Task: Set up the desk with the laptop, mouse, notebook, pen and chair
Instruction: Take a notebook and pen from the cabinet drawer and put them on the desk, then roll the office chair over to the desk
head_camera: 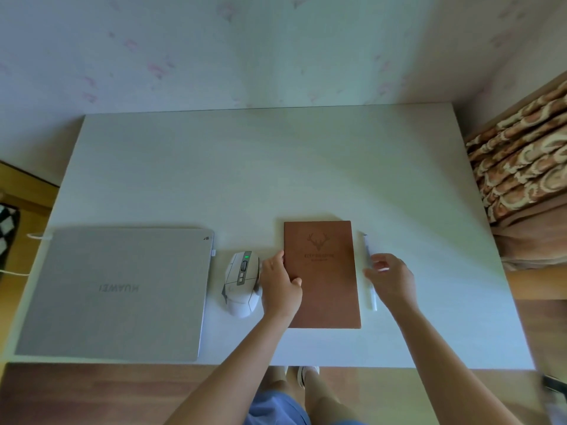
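On the white desk [276, 167] we see, left to right, a closed grey laptop [119, 292], a white mouse [241, 285], a brown notebook [325, 277] with a deer emblem, lying shut, and a white pen [369, 271] just beside its right edge. Our left hand [280, 282] rests on the notebook's left edge, between mouse and cover, thumb on top, fingers loosely curled. Our right hand [389, 276] is over the pen, fingers bent around its middle; whether it grips the pen we cannot tell
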A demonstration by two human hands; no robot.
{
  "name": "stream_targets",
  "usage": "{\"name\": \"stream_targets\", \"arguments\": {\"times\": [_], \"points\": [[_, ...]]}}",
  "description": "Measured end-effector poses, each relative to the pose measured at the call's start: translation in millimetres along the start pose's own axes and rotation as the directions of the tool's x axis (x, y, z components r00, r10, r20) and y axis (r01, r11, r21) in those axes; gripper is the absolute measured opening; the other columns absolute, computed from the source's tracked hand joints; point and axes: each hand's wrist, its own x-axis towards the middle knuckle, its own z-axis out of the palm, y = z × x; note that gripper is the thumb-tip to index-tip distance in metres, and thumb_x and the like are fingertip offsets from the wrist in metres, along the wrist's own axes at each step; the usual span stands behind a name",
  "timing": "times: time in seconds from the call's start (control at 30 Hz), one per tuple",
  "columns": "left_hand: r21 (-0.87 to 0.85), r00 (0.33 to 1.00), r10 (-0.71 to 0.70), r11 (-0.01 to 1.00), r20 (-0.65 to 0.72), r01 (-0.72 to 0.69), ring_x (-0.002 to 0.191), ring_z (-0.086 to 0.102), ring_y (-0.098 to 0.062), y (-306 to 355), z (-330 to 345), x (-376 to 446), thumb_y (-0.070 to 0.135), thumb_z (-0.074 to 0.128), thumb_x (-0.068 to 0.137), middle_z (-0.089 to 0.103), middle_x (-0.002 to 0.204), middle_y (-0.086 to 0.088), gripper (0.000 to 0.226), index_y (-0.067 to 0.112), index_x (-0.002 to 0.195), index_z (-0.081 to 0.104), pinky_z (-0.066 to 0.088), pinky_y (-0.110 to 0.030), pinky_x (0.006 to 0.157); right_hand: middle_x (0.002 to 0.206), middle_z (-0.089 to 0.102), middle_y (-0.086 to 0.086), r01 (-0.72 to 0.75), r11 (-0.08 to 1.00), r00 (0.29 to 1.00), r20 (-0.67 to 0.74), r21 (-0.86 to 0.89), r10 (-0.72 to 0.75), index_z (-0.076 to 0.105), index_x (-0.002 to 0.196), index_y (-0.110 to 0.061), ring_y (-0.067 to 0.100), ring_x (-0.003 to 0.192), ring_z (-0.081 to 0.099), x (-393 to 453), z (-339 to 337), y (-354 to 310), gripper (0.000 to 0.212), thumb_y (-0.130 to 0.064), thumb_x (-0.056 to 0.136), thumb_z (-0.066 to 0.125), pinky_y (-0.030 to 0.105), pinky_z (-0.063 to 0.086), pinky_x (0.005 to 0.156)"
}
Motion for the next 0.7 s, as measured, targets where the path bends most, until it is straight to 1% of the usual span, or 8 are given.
{"name": "stream_targets", "arguments": {"times": [0.1, 0.2, 0.3, 0.4, 0.47, 0.57, 0.63, 0.7], "points": [[0.060, 0.999, 0.001, 0.998, 0.041, -0.004, 0.132, 0.036, -0.023, 5, -4, -7, 0.008, 0.062, 0.088, 0.034, 0.143, -0.009, 0.067, 0.011, 0.147, 0.030, 0.033, -0.021, 0.095, 0.099, 0.067, 0.002, 0.016, 1.000, 0.999, 0.043, 0.008, -0.017, 0.065, 0.109, -0.015, 0.021, 0.091, 0.062, -4, -6, 2, 0.031, -0.014, 0.078, 0.067, 0.031, 0.048, 0.079], [0.089, 0.995, 0.025, 0.996, 0.093, -0.033, 0.136, 0.031, -0.022, 9, -9, -17, 0.016, 0.060, 0.090, 0.029, 0.149, -0.007, 0.070, 0.013, 0.150, 0.023, 0.036, -0.029, 0.103, 0.098, 0.068, 0.000, 0.048, 0.999, 0.997, 0.058, 0.003, -0.048, 0.066, 0.106, -0.017, 0.021, 0.092, 0.064, -10, -9, 2, 0.028, -0.016, 0.079, 0.068, 0.030, 0.047, 0.077], [0.112, 0.991, 0.068, 0.990, 0.113, -0.081, 0.134, 0.035, -0.020, 13, -16, -25, 0.022, 0.057, 0.092, 0.032, 0.149, -0.003, 0.063, 0.017, 0.148, 0.029, 0.038, -0.031, 0.100, 0.095, 0.069, -0.001, 0.095, 0.995, 0.995, 0.028, 0.008, -0.095, 0.068, 0.101, -0.020, 0.020, 0.089, 0.065, -20, -12, -2, 0.021, -0.016, 0.080, 0.066, 0.029, 0.048, 0.075], [0.164, 0.986, 0.142, 0.974, 0.090, -0.155, 0.125, 0.046, -0.015, 16, -27, -34, 0.026, 0.056, 0.093, 0.049, 0.138, 0.003, 0.045, 0.021, 0.136, 0.046, 0.044, -0.031, 0.095, 0.088, 0.068, -0.006, 0.132, 0.991, 0.991, 0.001, -0.002, -0.132, 0.068, 0.097, -0.024, 0.018, 0.086, 0.064, -35, -21, -11, 0.016, -0.020, 0.083, 0.062, 0.029, 0.048, 0.073], [0.216, 0.979, 0.197, 0.955, 0.046, -0.202, 0.115, 0.054, -0.012, 22, -37, -41, 0.029, 0.055, 0.092, 0.059, 0.127, 0.009, 0.036, 0.025, 0.128, 0.053, 0.049, -0.032, 0.088, 0.084, 0.067, -0.009, 0.169, 0.986, 0.985, -0.031, -0.003, -0.169, 0.068, 0.095, -0.024, 0.016, 0.082, 0.064, -49, -33, -18, 0.014, -0.022, 0.084, 0.061, 0.030, 0.049, 0.071], [0.235, 0.963, 0.269, 0.937, -0.006, -0.260, 0.101, 0.060, -0.008, 33, -49, -51, 0.032, 0.054, 0.091, 0.065, 0.113, 0.015, 0.027, 0.031, 0.118, 0.058, 0.051, -0.030, 0.081, 0.084, 0.067, -0.012, 0.246, 0.969, 0.965, -0.088, 0.001, -0.245, 0.068, 0.094, -0.024, 0.011, 0.078, 0.064, -72, -50, -25, 0.012, -0.022, 0.086, 0.060, 0.032, 0.052, 0.071], [0.222, 0.946, 0.324, 0.924, -0.028, -0.310, 0.097, 0.061, -0.006, 41, -57, -60, 0.033, 0.055, 0.090, 0.066, 0.106, 0.018, 0.024, 0.034, 0.114, 0.060, 0.050, -0.027, 0.077, 0.087, 0.068, -0.012, 0.299, 0.954, 0.944, -0.146, -0.005, -0.297, 0.067, 0.096, -0.025, 0.006, 0.078, 0.063, -90, -61, -27, 0.012, -0.023, 0.087, 0.060, 0.030, 0.053, 0.071], [0.204, 0.921, 0.386, 0.907, -0.052, -0.369, 0.093, 0.062, -0.001, 47, -68, -74, 0.036, 0.057, 0.089, 0.067, 0.100, 0.022, 0.021, 0.038, 0.110, 0.061, 0.046, -0.020, 0.071, 0.087, 0.067, -0.014, 0.335, 0.942, 0.920, -0.218, -0.001, -0.327, 0.067, 0.095, -0.026, 0.001, 0.078, 0.061, -112, -71, -29, 0.011, -0.022, 0.087, 0.060, 0.026, 0.051, 0.068]]}}
